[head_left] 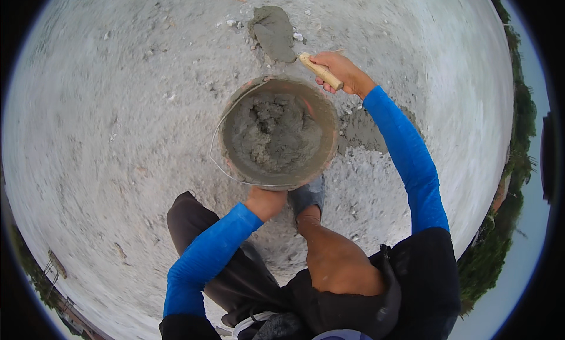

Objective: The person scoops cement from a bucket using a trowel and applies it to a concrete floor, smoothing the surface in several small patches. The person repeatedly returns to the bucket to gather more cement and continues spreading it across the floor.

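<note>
Grey wet mortar (pixel 273 131) half fills a round bucket (pixel 331 113) with a mortar-smeared rim and a reddish patch inside. Its thin wire handle (pixel 213 146) hangs down along the left side. My left hand (pixel 266 202) is against the bucket's near wall below the rim; the fingers are hidden there. Beyond the far right rim, my right hand (pixel 343 72) is closed round the pale wooden handle of a trowel (pixel 321 71). The trowel points to the far left, its blade coated or covered by a smear of grey mortar (pixel 273 34), low over the ground.
Rough pale ground (pixel 135 134) with small stones spreads all round. A dark wet mortar patch (pixel 368 131) lies right of the bucket. My shoe (pixel 309 194) stands close to the bucket's near side. Green plants (pixel 506 222) line the far right edge.
</note>
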The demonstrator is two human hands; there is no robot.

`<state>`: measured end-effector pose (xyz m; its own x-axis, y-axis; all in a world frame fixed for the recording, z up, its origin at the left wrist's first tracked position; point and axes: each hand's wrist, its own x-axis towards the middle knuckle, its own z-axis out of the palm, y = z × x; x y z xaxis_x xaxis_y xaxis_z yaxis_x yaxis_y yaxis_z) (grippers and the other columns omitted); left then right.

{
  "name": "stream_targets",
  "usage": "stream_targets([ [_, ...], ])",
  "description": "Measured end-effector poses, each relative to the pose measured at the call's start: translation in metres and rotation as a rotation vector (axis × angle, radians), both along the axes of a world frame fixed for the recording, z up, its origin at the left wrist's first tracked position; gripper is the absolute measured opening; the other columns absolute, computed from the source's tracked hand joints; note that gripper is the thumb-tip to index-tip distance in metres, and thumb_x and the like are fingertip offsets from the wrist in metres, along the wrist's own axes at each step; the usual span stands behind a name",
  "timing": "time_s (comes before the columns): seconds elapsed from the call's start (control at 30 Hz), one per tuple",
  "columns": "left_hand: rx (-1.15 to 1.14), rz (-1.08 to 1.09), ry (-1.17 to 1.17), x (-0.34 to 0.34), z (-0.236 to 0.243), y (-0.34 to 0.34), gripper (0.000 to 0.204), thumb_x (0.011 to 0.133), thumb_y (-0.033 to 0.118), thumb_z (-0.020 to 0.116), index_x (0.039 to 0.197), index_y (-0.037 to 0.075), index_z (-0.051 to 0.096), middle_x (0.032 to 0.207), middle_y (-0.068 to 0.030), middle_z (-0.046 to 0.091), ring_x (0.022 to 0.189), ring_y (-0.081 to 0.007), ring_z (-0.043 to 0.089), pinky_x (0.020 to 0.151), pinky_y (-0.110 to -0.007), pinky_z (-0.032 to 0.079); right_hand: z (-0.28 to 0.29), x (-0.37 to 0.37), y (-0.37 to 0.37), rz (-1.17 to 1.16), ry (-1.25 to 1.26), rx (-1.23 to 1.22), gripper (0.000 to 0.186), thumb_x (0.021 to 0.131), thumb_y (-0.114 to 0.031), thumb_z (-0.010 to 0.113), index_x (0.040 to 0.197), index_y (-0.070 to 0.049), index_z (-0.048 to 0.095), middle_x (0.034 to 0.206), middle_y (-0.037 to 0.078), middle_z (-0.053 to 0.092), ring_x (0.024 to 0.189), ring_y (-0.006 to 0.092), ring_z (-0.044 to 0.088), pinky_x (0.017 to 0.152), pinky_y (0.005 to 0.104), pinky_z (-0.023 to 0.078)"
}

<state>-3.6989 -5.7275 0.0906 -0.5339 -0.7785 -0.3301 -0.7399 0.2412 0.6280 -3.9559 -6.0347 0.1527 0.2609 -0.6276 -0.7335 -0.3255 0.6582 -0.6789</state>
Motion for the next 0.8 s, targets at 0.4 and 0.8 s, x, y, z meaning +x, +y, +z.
stream_targets([
  [0.4, 0.131, -0.047, -0.003, 0.017, 0.016, -0.007, 0.048, 0.098, 0.015, 0.054, 0.143, 0.006, 0.065, 0.149, -0.0259, 0.061, 0.141, -0.0453, 0.055, 0.118, -0.054, 0.043, 0.002, -0.053, 0.023, -0.004, 0.597, -0.502, 0.039, 0.102, -0.038, 0.067, 0.12, -0.003, 0.067, 0.07, 0.01, 0.065, 0.048, 0.0185, 0.062, 0.042, 0.0347, 0.045],
  [0.8, 0.022, 0.028, 0.05, 0.006, 0.005, 0.005, 0.047, 0.097, 0.013, 0.054, 0.142, 0.005, 0.065, 0.148, -0.0248, 0.062, 0.14, -0.044, 0.056, 0.118, -0.055, 0.043, -0.021, -0.017, 0.013, 0.116, 0.489, -0.743, 0.044, 0.103, -0.034, 0.065, 0.138, -0.007, 0.068, 0.075, 0.011, 0.067, 0.051, 0.0191, 0.062, 0.045, 0.0361, 0.048],
])
